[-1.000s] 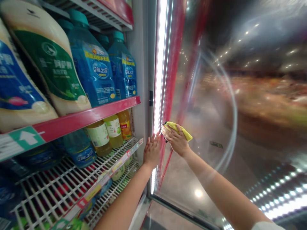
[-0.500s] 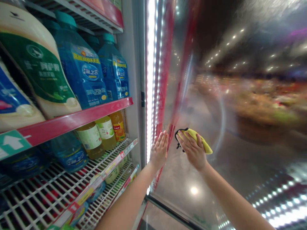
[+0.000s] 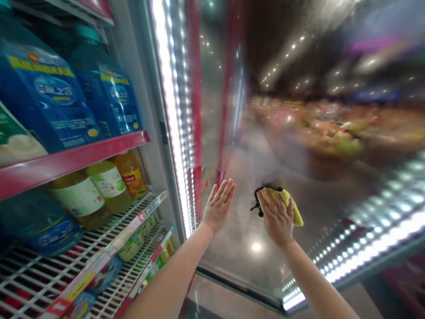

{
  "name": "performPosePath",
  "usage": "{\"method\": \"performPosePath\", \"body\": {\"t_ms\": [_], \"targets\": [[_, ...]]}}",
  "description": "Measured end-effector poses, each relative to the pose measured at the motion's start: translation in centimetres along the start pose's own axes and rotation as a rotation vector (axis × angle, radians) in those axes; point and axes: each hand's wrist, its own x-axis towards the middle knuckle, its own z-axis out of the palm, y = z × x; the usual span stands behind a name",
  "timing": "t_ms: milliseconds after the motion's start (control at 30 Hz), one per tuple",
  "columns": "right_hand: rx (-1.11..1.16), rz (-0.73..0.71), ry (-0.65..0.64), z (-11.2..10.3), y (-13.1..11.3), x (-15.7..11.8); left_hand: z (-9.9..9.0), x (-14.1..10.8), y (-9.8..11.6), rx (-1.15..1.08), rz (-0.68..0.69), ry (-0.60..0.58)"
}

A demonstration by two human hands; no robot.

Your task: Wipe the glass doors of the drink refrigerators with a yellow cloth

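My right hand [image 3: 277,217] lies flat over a folded yellow cloth [image 3: 298,214] with a dark edge, pressing it on the fogged glass door [image 3: 245,261]. Its fingers rest over the cloth. To the left, my left hand [image 3: 219,204] is held palm toward the glass with fingers stretched and nothing in it. Whether that palm touches the glass I cannot tell.
On the left, a cooler shelf [image 3: 76,164] with a red edge bears large blue bottles [image 3: 59,97]. Below stand juice bottles [image 3: 108,184] on a wire shelf [image 3: 83,252]. A bright light strip [image 3: 171,102] runs beside the door.
The view has turned right, so the shelves sit further left and the door's lit right edge shows more. My right hand and the cloth are slightly lower and further right in view.
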Motion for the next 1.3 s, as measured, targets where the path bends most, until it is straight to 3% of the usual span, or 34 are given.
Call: {"method": "performPosePath", "body": {"t_ms": [100, 267, 467, 667, 867, 1033, 1133, 1300], "targets": [[-0.017, 0.036, 0.014, -0.2, 0.4, -1.8, 0.2, 0.3, 0.9, 0.001, 0.059, -0.001], [-0.001, -0.038, -0.040, -1.0, 2.3, -0.9, 0.5, 1.6, 3.3, -0.034, 0.113, 0.010], [-0.055, 0.195, 0.070, -1.2, 5.3, -4.6, 1.0, 2.7, 6.6, -0.070, 0.193, -0.049], [-0.015, 0.096, -0.039, -1.3, 7.9, -5.0, 1.8, 3.9, 8.6, -0.081, 0.338, -0.093], [-0.049, 0.455, -0.014, -1.4, 10.4, -7.7, 2.2, 5.3, 9.9, -0.033, 0.406, -0.181], [0.027, 0.455, -0.065, -0.7, 11.6, -8.1, 2.0, 6.2, 10.9, -0.058, 0.441, -0.173], [0.054, 0.535, -0.010, -0.3, 12.0, -8.2, 2.3, 6.5, 11.4, -0.044, 0.409, -0.195], [0.172, 0.634, 0.200, 0.7, 11.6, -9.3, 3.3, 6.6, 11.3, -0.020, 0.341, -0.236]]}}
